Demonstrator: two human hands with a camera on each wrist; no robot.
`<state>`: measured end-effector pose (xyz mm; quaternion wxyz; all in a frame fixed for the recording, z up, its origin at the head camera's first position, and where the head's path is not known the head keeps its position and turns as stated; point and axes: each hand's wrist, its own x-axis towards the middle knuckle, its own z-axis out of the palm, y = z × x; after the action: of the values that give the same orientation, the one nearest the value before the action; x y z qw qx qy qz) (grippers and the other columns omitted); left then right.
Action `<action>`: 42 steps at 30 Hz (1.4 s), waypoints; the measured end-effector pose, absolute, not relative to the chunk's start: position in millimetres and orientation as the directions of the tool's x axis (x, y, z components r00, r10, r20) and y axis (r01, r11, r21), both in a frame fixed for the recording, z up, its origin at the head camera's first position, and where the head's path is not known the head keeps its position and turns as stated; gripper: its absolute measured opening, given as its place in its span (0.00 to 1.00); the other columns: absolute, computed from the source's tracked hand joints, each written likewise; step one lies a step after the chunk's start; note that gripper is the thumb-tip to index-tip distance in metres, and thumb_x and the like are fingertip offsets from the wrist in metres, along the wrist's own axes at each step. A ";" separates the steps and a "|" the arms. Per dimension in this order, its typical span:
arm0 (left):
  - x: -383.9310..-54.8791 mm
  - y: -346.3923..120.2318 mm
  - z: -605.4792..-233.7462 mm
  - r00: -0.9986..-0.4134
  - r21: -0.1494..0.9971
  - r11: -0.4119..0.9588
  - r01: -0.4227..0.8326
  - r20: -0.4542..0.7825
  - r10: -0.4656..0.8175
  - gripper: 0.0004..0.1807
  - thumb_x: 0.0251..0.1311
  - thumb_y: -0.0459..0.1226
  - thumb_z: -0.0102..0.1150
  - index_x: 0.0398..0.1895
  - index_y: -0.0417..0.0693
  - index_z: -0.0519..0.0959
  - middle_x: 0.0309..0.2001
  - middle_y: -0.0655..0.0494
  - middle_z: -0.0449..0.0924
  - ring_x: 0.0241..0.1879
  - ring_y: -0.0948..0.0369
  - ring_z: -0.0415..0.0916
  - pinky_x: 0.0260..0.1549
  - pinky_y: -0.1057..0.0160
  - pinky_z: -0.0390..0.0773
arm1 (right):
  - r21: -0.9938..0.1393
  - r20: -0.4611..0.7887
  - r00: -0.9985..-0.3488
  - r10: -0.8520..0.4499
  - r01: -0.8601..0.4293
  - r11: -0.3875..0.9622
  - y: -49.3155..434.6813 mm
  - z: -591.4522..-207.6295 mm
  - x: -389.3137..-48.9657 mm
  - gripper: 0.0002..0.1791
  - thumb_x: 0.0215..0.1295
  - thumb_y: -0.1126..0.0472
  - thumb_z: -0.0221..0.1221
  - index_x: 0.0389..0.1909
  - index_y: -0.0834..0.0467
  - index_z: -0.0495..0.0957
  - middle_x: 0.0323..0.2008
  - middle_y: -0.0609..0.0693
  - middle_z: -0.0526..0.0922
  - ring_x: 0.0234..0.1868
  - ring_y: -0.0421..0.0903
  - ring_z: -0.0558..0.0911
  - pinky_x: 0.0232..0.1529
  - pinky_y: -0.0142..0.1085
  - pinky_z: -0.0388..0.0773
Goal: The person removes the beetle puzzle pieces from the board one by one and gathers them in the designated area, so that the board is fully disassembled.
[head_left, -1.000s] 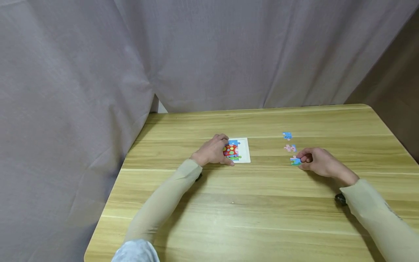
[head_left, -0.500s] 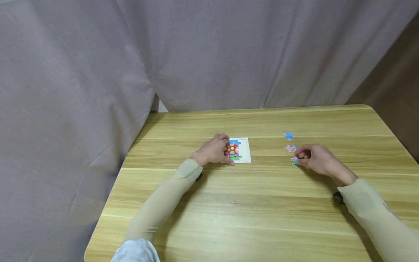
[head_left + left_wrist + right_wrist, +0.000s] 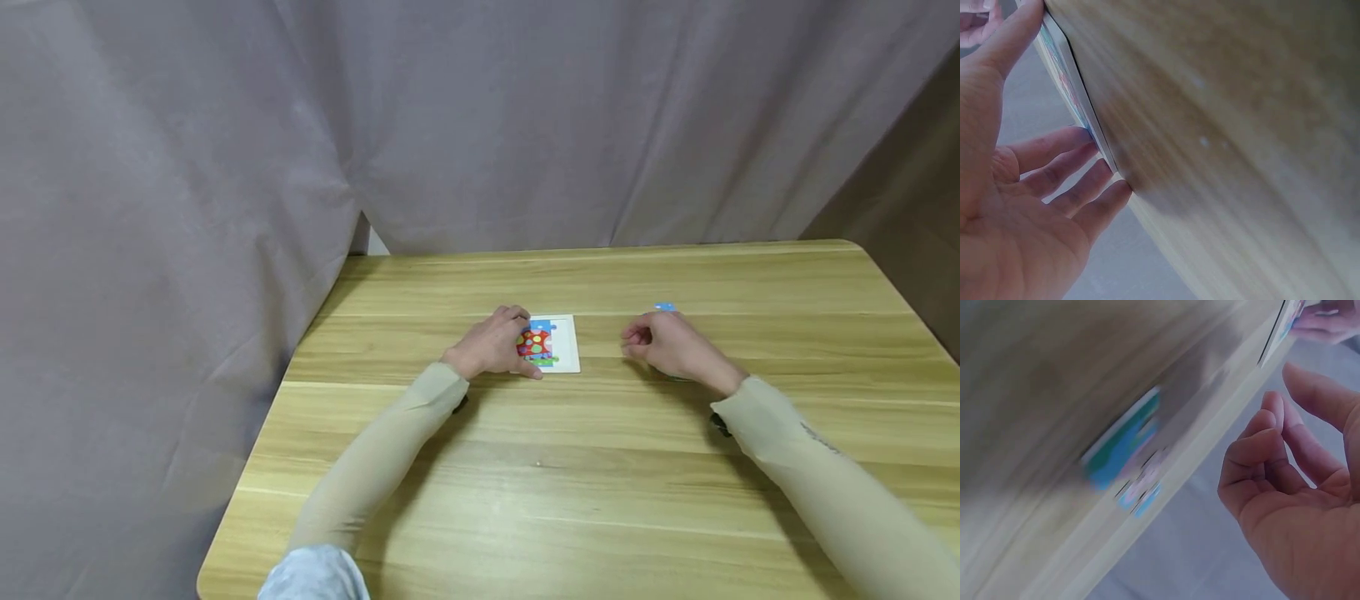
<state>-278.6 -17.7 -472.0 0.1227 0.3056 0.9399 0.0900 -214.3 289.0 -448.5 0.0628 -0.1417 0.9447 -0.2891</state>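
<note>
**A thin jigsaw between two hands**

The left hand [image 3: 489, 343], with thumb and fingers spread and bent, holds the edges of the flat white frame [image 3: 567, 346], which contains interlocked, red-spotted pieces [image 3: 536, 342]. To the right, the right hand [image 3: 671, 343] has loosely curled fingers, thumb apart, nothing visible between. Near it, a knobbed green-and-blue piece [image 3: 1122, 444] lies on the streaked wooden table [image 3: 540, 517].

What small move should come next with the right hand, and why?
Probably move the right hand to the green-edged piece and pinch it: the hand looks empty, and the puzzle frame, held by the left hand, has an unfilled right side.
</note>
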 end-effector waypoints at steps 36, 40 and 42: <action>-282.4 -18.3 -472.9 -0.760 0.269 0.773 0.575 -0.175 0.626 0.48 0.58 0.63 0.78 0.74 0.44 0.77 0.80 0.54 0.67 0.77 0.55 0.66 0.67 0.56 0.83 | -0.521 0.005 -0.934 -0.358 -0.308 0.796 194.9 -474.6 -279.1 0.10 0.71 0.71 0.64 0.47 0.73 0.87 0.45 0.68 0.90 0.45 0.60 0.87 0.51 0.54 0.87; -284.6 -22.2 -472.0 -0.750 0.268 0.767 0.583 -0.185 0.635 0.45 0.58 0.61 0.80 0.71 0.45 0.80 0.83 0.52 0.67 0.81 0.53 0.64 0.74 0.56 0.79 | -0.511 0.001 -0.937 -0.350 -0.301 0.805 191.5 -476.1 -281.6 0.09 0.73 0.72 0.61 0.46 0.72 0.87 0.45 0.67 0.89 0.45 0.58 0.86 0.50 0.53 0.86; -285.5 -24.3 -471.3 -0.742 0.268 0.758 0.595 -0.180 0.646 0.43 0.57 0.60 0.81 0.69 0.46 0.82 0.83 0.50 0.68 0.84 0.51 0.63 0.79 0.55 0.74 | -0.510 -0.004 -0.937 -0.349 -0.299 0.807 189.9 -476.4 -282.1 0.09 0.73 0.72 0.60 0.46 0.72 0.86 0.45 0.67 0.89 0.44 0.58 0.85 0.50 0.53 0.86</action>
<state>-285.5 -24.3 -471.3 0.1317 0.3340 0.9283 0.0969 -282.1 189.9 -476.4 0.0488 -0.1706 0.9492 -0.2598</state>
